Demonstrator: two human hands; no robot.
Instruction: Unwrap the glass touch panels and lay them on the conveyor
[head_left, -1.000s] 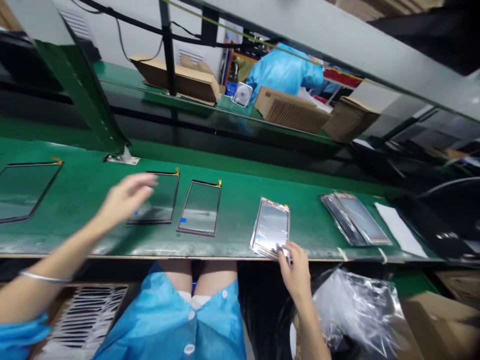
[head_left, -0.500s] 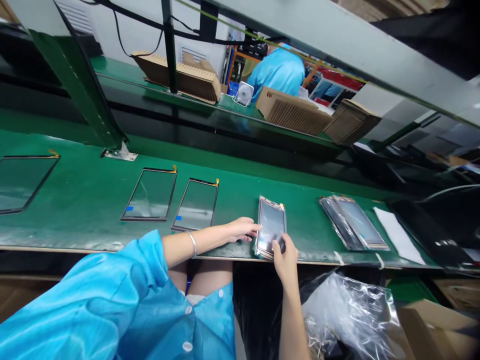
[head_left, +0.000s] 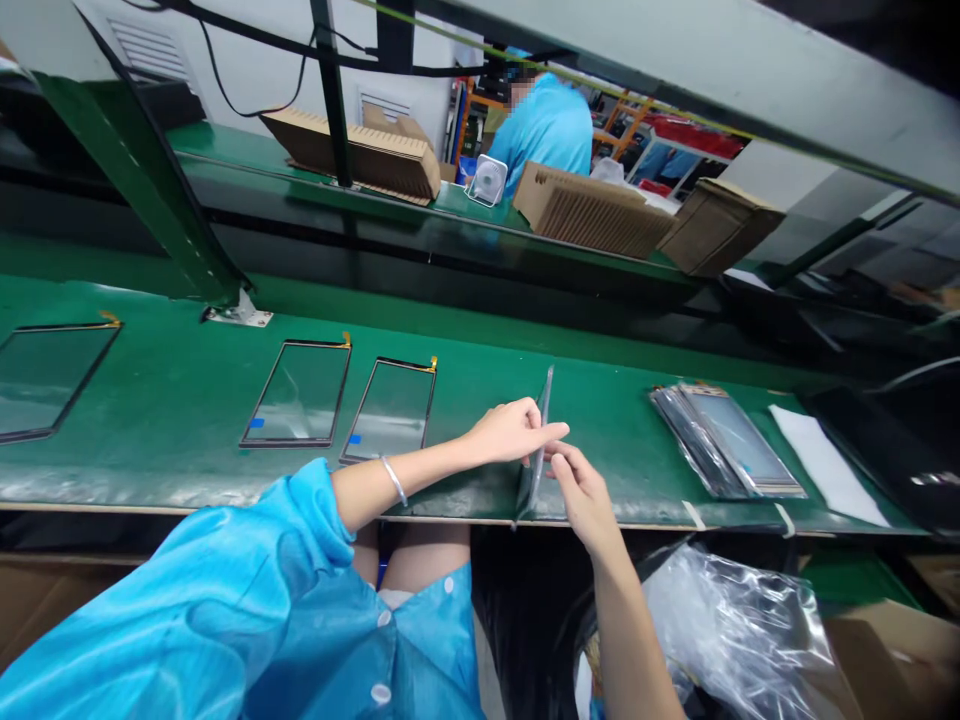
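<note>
A thin stack of glass touch panels (head_left: pixel 535 480) in clear film stands on its long edge at the bench front, seen nearly edge-on; how many panels it holds cannot be told. My left hand (head_left: pixel 512 432) grips it from the left, thumb across to the right side. From the right, my right hand (head_left: pixel 583 490) closes thumb and bent fingers on the near part; the fingertips are partly hidden. To the left lie a black-framed touch panel (head_left: pixel 389 456) with an orange flex tail and blue tab, and a similar touch panel (head_left: pixel 287 442) beside it.
Another framed panel (head_left: pixel 56 432) lies at the far left. On the right are a pile of film-wrapped panels (head_left: pixel 739 440) and a white sheet (head_left: pixel 829 465). Clear plastic bags (head_left: pixel 739 620) hang below the bench edge (head_left: pixel 450 519). A green post (head_left: pixel 150 190) rises behind; a person (head_left: pixel 551 125) in blue sits beyond.
The stack of panels, flat on the bench before, is now tipped up onto its long edge. My left hand has come up over its side, and my right hand has shifted slightly up and right.
</note>
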